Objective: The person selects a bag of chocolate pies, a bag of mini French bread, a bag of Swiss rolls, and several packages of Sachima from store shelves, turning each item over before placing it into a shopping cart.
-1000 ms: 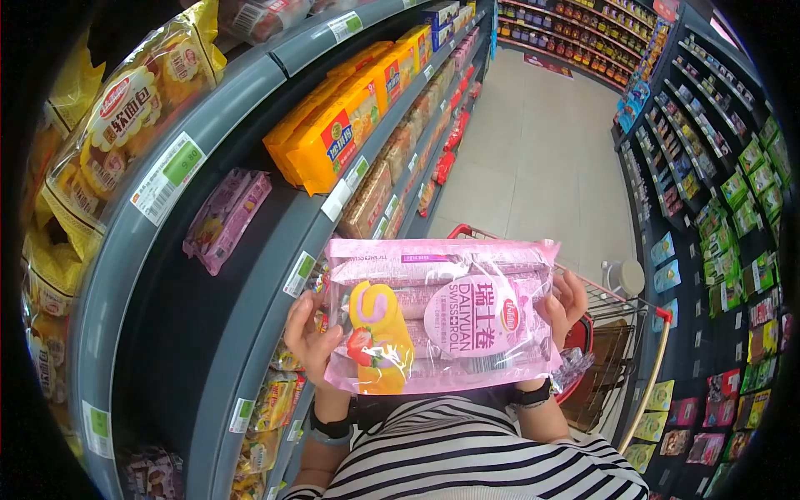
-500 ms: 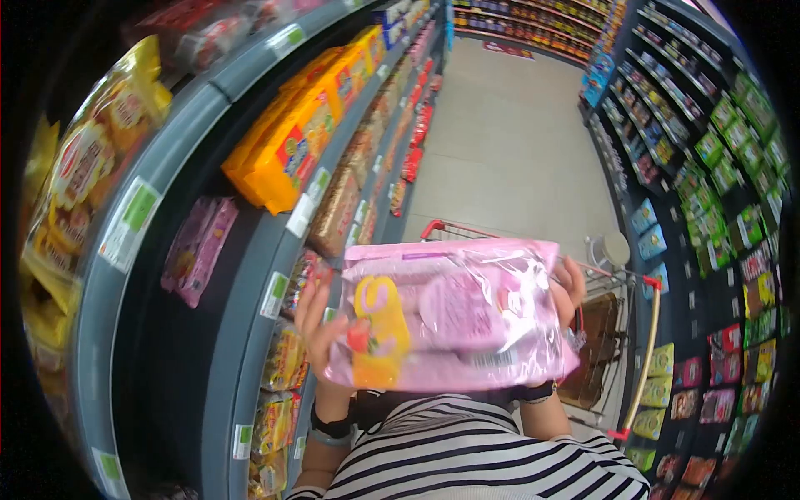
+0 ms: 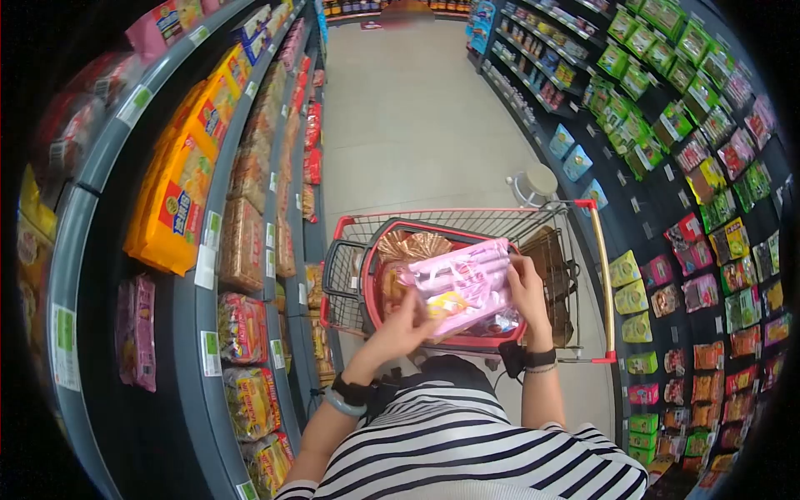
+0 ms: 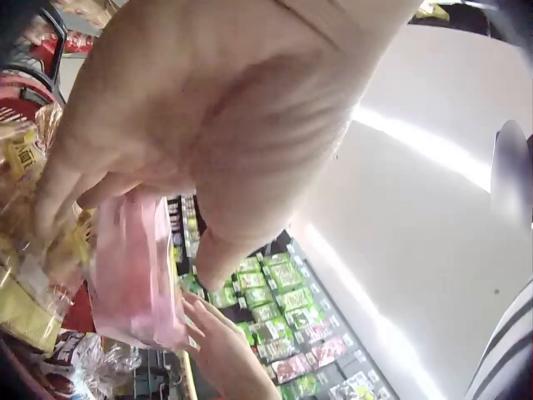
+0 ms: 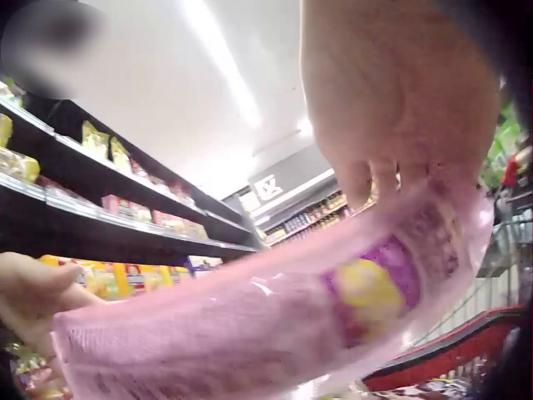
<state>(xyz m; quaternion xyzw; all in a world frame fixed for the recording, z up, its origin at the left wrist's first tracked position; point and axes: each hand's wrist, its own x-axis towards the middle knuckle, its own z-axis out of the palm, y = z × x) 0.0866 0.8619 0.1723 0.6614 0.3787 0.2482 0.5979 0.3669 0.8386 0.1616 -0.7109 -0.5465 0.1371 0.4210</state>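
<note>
A pink pack of Swiss rolls [image 3: 467, 279] is tilted over the red shopping basket [image 3: 367, 287]. My left hand [image 3: 402, 327] holds its near left end. At the opposite end, my right hand [image 3: 530, 298] grips the pack's edge. The left wrist view has the pink pack [image 4: 133, 275] edge-on below my palm, with clear-wrapped bread [image 4: 25, 250] beside it in the basket. Up close in the right wrist view, the pack's long side [image 5: 208, 333] stretches between both hands. Gold pleated wrapping [image 3: 412, 245] shows behind the pack in the basket.
The basket sits in a wire shopping cart [image 3: 346, 223] with a yellowish handle [image 3: 602, 283]. Shelves on the left carry orange packs [image 3: 179, 196] and another pink pack [image 3: 137, 333]. Hanging snack bags [image 3: 700, 292] line the right side. A white round container [image 3: 536, 183] stands beyond the cart.
Both hands have lowered the pink pack from in front of the chest to over the basket, tilting it. The head view has turned toward the cart and aisle.
</note>
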